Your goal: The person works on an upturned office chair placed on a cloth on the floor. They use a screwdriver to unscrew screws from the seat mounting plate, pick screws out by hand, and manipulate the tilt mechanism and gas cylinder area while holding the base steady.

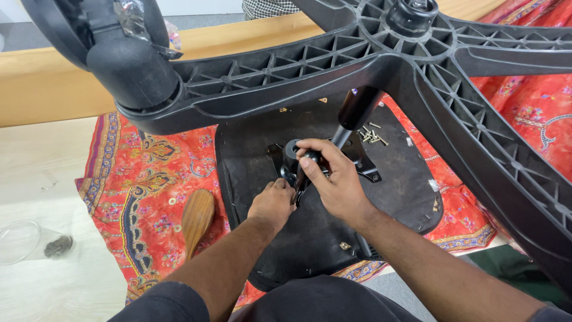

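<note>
An upturned black chair seat (322, 238) lies on a red patterned cloth (149, 179). A black metal mechanism plate (363, 164) is fixed at its middle, with a gas-lift cylinder (356, 110) rising from it to the black five-star base (381, 53) overhead. My right hand (333, 179) grips a dark lever on the mechanism beside the cylinder's foot. My left hand (273, 204) is closed against the plate's near edge; what its fingers hold is hidden.
Several loose screws (372, 136) lie on the seat past the mechanism. A wooden handle (196, 217) rests on the cloth at left. A caster (131, 65) hangs at upper left. A clear plastic bag (27, 241) lies on the pale floor. A wooden board (47, 83) runs behind.
</note>
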